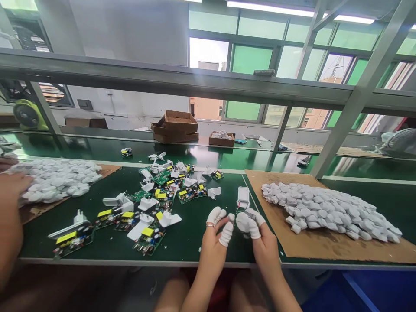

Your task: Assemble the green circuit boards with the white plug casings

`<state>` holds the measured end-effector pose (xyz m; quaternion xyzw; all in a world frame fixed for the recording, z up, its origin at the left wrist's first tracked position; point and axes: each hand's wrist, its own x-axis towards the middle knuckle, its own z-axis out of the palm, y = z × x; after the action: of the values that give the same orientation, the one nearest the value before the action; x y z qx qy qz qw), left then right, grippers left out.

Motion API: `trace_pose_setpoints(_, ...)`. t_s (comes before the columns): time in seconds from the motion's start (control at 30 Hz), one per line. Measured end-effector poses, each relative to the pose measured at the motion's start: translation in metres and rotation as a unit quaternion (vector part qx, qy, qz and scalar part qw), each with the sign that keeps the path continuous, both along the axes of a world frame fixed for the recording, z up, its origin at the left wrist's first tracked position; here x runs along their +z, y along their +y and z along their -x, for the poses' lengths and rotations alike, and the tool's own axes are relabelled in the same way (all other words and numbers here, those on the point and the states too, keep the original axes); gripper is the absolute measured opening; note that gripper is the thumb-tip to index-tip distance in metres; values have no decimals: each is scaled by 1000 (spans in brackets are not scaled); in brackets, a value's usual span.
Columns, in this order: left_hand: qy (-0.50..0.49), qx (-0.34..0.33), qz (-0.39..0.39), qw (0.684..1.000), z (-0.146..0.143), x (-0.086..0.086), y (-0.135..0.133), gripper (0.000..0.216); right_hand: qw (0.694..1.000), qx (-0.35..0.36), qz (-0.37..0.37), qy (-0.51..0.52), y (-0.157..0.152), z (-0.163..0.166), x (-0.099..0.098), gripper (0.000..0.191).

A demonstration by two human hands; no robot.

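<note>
Pinching a white charger housing (243,198) between both hands, low and centre, just above the near edge of the counter (191,242). Housing stands upright, at 12 o'clock from the fingertips; a small green board seems to sit at its lower end, though the fingers hide most of it. Left hand (217,236): grip closed, white fabric finger cots on thumb and fingers, tips at the housing's base from 9 o'clock. Right hand (258,236): grip closed on the housing's lower part from 3 o'clock, cots likewise.

At 9 to 11 o'clock of the hands, a loose scatter of circuit boards (152,236), green with yellow blocks and dark round parts, mixed with white plastic plug shells (169,219). At 3 o'clock, a brown cardboard sheet (325,249) carrying a long heap of white plastic shells (325,210), rounded, matt. Far left, a second heap of white parts (55,180) with another person's hand (13,184) resting on it.

Counter surface dark green, smooth, slightly glossy. Beyond it a second green belt, then brown cardboard boxes (175,126) at 12 o'clock. Grey metal rail (182,80) crosses overhead; green-tinted windows (250,60) behind; a yellow-green fan (27,115) far left.
</note>
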<state>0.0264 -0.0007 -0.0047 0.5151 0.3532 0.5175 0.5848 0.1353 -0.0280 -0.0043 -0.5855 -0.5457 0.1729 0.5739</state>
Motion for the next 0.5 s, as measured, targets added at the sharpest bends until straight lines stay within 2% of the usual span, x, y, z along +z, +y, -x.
trace_pose_setpoints(0.07, -35, -47, 22, 998, 3, 2, 2, 50, 989, 16, -9, -145, -1, 0, 8, 37)
trace_pose_setpoints(0.13, -79, -69, 55, 993, 4, 5, 3, 47, 965, 85, -21, -246, 0, 1, 16, 35)
trace_pose_setpoints(0.2, -137, -34, 100, 985, 4, 9, 4, 45, 956, 138, -41, -256, 4, 1, 21, 39)
trace_pose_setpoints(0.23, -161, -5, 123, 979, 4, 11, 5, 43, 961, 138, -48, -235, 7, 0, 21, 40)
trace_pose_setpoints(0.3, -190, 45, 156, 968, 4, 14, 6, 37, 977, 94, -40, -186, 15, -5, 16, 41)
trace_pose_setpoints(0.37, -196, 76, 163, 964, 3, 14, 7, 34, 981, 51, -6, -189, 24, -10, 7, 41)
trace_pose_setpoints(0.43, -183, 88, 155, 967, 2, 12, 9, 33, 971, 46, 33, -232, 30, -14, -1, 38)
trace_pose_setpoints(0.5, -158, 100, 138, 973, 0, 9, 11, 33, 963, 55, 54, -257, 33, -16, -5, 27)
